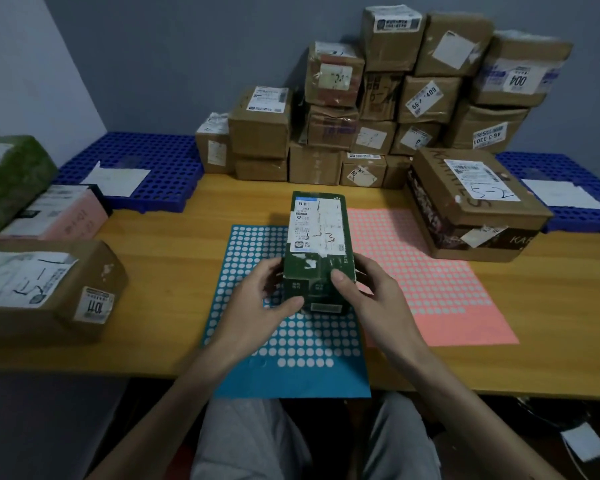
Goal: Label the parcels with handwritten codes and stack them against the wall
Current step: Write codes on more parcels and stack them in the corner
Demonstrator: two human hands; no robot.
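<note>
A dark green parcel [317,251] lies lengthwise in the middle of the wooden table [174,271], on a blue sheet of round stickers [291,344]. Its white shipping label carries a handwritten "3-3". My left hand [257,299] grips the near left end of the parcel, thumb on its front face. My right hand [371,292] grips the near right end, thumb on top. A stack of brown cardboard parcels [395,105] stands against the grey wall at the back.
A pink sticker sheet [440,289] lies right of the blue one. A flat brown box marked "5-2" [471,206] sits at the right. Brown, pink and green parcels [42,285] crowd the left edge. Blue perforated trays [146,168] with papers flank the stack.
</note>
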